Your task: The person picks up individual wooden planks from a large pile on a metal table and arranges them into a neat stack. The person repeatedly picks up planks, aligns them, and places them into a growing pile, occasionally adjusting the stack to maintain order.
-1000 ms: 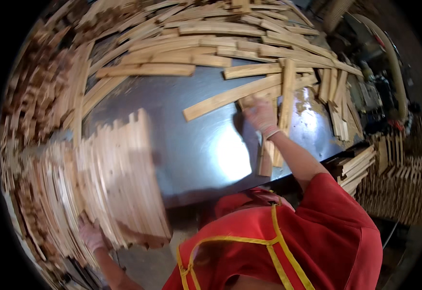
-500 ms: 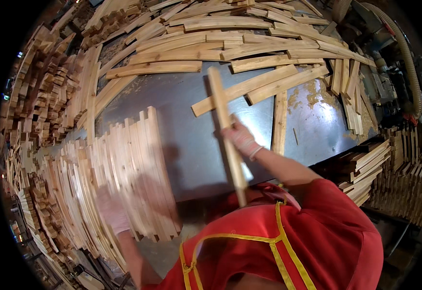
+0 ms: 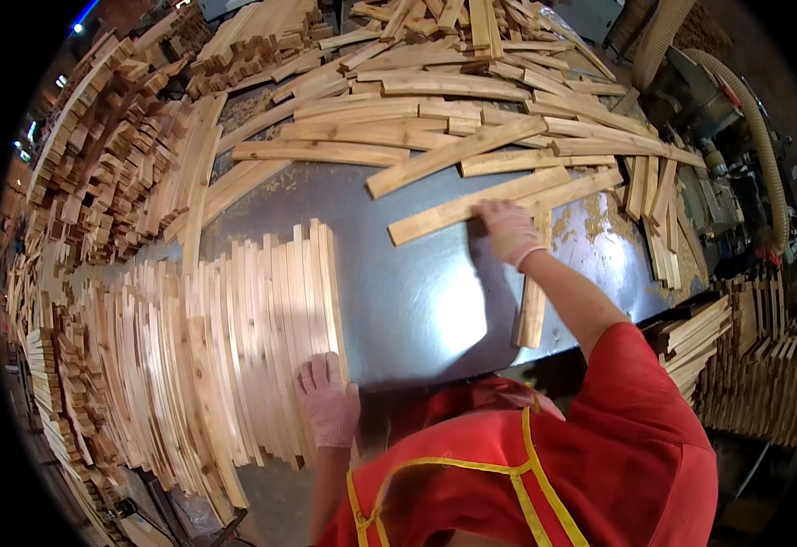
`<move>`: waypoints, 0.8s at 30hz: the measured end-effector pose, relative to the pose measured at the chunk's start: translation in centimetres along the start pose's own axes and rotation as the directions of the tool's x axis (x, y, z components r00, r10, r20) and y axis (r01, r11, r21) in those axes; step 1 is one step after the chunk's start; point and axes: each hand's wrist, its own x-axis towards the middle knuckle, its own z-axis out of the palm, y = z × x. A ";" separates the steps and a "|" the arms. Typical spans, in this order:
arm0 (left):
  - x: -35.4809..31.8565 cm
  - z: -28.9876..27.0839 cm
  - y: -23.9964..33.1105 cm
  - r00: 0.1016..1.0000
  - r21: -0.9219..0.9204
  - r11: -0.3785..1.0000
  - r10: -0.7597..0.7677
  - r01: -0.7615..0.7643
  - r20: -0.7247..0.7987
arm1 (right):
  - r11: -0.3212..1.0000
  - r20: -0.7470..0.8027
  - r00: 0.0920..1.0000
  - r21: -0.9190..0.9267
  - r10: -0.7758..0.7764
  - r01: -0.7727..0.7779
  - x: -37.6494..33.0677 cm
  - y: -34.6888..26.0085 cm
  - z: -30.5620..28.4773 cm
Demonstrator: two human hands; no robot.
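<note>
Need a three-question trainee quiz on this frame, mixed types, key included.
1. True or false: the left pale-gloved hand is at the right edge of the side-by-side row of pale wooden slats.
2. The right pale-gloved hand is nearest: A) a ribbed beige hose; B) loose tan wooden slats on the grey metal tabletop; C) that row.
3. Fill in: the trim on the red cloth garment is ____.

Key: 1 true; 2 B; 3 yellow.

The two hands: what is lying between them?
Between the left hand and right hand, the head view shows only bare, shiny metal tabletop.
</note>
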 end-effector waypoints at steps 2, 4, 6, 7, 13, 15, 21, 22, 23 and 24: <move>0.7 0.1 0.5 0.999 -0.036 0.999 0.007 -0.008 -0.031 | 0.934 0.125 0.982 -0.347 0.139 -0.088 -0.1 4.8 -0.2; 1.8 0.8 1.7 0.999 -0.079 0.997 -0.008 0.005 -0.041 | 0.920 0.189 0.976 -0.390 0.108 -0.027 1.0 6.8 0.8; 3.3 -0.2 5.2 0.993 -0.119 0.988 0.088 -0.098 -0.083 | 0.930 0.227 0.973 -0.365 0.042 0.045 1.1 5.9 0.8; 4.0 -0.9 7.3 0.986 -0.138 0.980 0.129 -0.143 -0.103 | 0.972 0.207 0.975 -0.199 -0.079 0.121 1.4 3.5 -0.3; 9.7 1.6 17.6 0.952 -0.163 0.938 0.302 -0.306 -0.047 | 0.839 -0.040 0.874 0.260 -0.485 0.477 2.7 0.6 -1.7; 10.7 2.8 18.6 0.961 -0.127 0.962 0.256 -0.242 0.106 | 0.961 0.310 0.926 0.235 -0.215 0.144 7.9 4.0 -3.7; 8.2 3.7 16.6 0.932 -0.231 0.959 0.227 -0.164 0.281 | 0.941 0.459 0.825 0.094 -0.330 0.324 10.5 10.6 -1.2; 6.7 3.3 15.7 0.938 -0.238 0.963 0.195 -0.127 0.287 | 0.958 0.536 0.795 0.151 -0.286 0.243 10.0 9.7 -2.4; 5.1 2.7 14.7 0.941 -0.244 0.965 0.171 -0.099 0.291 | 0.966 0.502 0.827 0.183 -0.252 0.183 9.1 9.5 -3.3; 3.2 2.2 13.7 0.945 -0.253 0.965 0.142 -0.066 0.294 | 0.968 0.471 0.854 0.216 -0.219 0.130 8.3 9.6 -4.1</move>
